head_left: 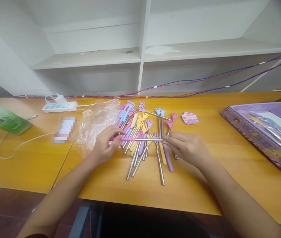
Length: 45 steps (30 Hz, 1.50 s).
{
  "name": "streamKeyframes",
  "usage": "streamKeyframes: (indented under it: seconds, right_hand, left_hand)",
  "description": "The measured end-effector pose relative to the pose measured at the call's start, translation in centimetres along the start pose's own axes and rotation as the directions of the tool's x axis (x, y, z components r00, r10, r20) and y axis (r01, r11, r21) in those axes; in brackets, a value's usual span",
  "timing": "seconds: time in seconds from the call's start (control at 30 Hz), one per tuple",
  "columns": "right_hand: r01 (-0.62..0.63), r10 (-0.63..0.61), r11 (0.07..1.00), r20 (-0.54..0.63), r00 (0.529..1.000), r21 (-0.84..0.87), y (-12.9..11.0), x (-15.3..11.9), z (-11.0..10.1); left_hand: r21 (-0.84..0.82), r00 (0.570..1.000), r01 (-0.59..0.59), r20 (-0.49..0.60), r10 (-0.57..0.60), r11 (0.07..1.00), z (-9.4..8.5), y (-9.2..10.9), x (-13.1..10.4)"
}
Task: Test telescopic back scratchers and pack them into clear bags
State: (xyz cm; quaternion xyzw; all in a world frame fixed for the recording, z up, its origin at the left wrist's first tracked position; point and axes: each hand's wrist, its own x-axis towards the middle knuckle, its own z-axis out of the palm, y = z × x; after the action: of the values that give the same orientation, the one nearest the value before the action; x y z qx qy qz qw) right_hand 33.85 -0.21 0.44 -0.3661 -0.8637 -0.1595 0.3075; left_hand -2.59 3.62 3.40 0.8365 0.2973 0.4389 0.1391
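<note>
Left hand (106, 142) holds a pink-handled rod (129, 139); green pouch (6, 120) bears blurred characters.

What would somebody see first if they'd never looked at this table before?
Probably the heap of colourful sticks with tiny hand-shaped heads, in the middle of the table. Just in front, the left hand and right hand hold a pink-handled metal rod sideways. Then perhaps the big purple box on the right.
</note>
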Motion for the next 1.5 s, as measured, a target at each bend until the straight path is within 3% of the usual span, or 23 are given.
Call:
streamKeyframes:
  seconds: [0.13,0.3,0.5,0.83,1.0,1.5]
  right_hand:
    - [0.055,-0.056,0.998,0.009,0.998,0.043,-0.8,-0.1,0.0]
    - [0.088,-0.087,0.992,-0.007,0.996,0.092,-1.4,-0.1,0.3]
    - [0.088,-0.107,0.983,0.11,0.988,0.163,-2.3,0.3,0.2]
    - [0.162,-0.168,0.974,0.027,0.985,0.155,-3.1,0.7,0.9]
    - [0.172,-0.179,0.969,0.023,0.984,0.177,-3.9,1.0,1.4]
    - [0.176,-0.179,0.974,0.007,0.984,0.139,-4.5,1.0,1.7]
  left_hand:
    - [-0.175,0.987,0.156,0.002,-0.158,0.972,0.0,0.4,-0.3]
    - [-0.3,0.983,0.183,0.038,-0.179,0.936,0.5,-0.1,-0.8]
    - [-0.436,0.971,0.232,0.052,-0.233,0.869,1.1,-0.8,-1.1]
    - [-0.427,0.973,0.209,0.004,-0.229,0.88,1.5,-0.1,-1.2]
    - [-0.335,0.984,0.175,0.074,-0.159,0.926,1.9,0.9,-1.4]
    - [-0.308,0.981,0.195,0.082,-0.178,0.931,2.3,1.0,-1.7]
